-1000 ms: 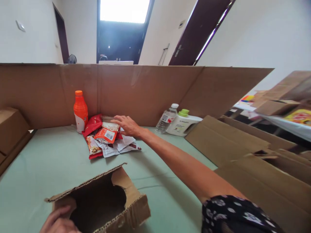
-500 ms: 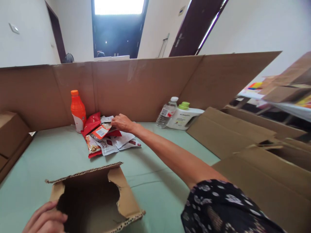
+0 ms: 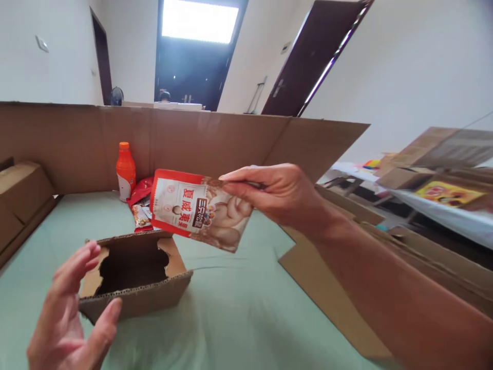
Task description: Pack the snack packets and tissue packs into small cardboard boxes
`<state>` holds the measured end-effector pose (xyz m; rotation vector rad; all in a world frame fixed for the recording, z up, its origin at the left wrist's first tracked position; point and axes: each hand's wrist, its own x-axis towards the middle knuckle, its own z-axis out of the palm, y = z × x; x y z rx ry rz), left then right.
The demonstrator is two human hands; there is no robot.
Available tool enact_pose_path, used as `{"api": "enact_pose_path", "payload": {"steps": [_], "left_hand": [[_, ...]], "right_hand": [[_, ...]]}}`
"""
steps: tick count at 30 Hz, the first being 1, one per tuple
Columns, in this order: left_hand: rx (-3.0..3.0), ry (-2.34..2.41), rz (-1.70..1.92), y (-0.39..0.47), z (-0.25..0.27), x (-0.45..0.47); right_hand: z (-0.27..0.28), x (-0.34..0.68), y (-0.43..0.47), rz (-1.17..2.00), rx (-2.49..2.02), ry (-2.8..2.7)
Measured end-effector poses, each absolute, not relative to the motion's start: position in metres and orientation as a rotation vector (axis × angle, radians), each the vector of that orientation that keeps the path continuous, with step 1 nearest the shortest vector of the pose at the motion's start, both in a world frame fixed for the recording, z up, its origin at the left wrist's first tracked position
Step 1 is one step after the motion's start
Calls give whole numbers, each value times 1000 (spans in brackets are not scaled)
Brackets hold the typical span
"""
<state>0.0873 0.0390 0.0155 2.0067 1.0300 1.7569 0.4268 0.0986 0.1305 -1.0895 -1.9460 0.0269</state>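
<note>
One long cardboard wall (image 3: 215, 144) rings the pale green counter (image 3: 239, 318) from 9 to 2 o'clock; flattened cardboard sheets (image 3: 331, 293) lie at 3 o'clock. Small torn carton (image 3: 134, 277) sits open at 7 o'clock, nothing seen inside it. Orange bottle (image 3: 125, 171) stands at 11 o'clock, with a few snack packets (image 3: 140, 205) in a heap beside it.

Progress, as judged: one packet lifted, none in the carton, the heap yet to go.

Right hand (image 3: 277, 198) reaches in from 4 o'clock, thumb and fingers pinched on the edge of a red-and-white snack pouch (image 3: 198, 210), held in the air above the carton's far side. Left hand (image 3: 69, 308) is spread wide, holding nothing, thumb touching the carton's near wall.
</note>
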Motion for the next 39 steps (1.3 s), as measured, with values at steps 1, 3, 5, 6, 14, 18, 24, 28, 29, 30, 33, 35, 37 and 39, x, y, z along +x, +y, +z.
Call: {"api": "enact_pose_path", "payload": {"steps": [1,3,5,6,14,18,24,28,29,30,33,35,37,39], "left_hand": [[1919,1011,1748,39,22,94],[1736,949,1656,43,32,102],[1568,846,1421,47,35,101],[1489,797,1302,48,34,98],[1560,839,1139,33,37,78],[1737,853,1076,41,50,71],[2250,1114,734,58,53,50],[2798,1032,349,54,50,59],[2866,1058,306,53,50,61],[2917,1108,289,52,49,61],[3075,1269,315,48,46,54],[3199,1344,344,47,42,48],[3286,1358,368,47,37,45],[3306,1346,388,48,34,44]], "right_hand": [[136,417,85,45,-1028,-1931],[140,397,64,71,-878,-1943],[139,378,52,115,-733,-1978],[136,371,50,151,-688,-1990],[136,364,66,907,-797,-2370],[135,363,66,767,-940,-2434],[95,349,90,775,-883,-1734],[45,322,113,838,-852,-1628],[36,318,115,817,-901,-1684],[32,316,115,757,-974,-1775],[43,322,101,395,-1215,-2187],[67,328,84,152,-1343,-2444],[92,329,69,7,-1483,-2624],[107,324,61,-44,-1596,-2757]]}}
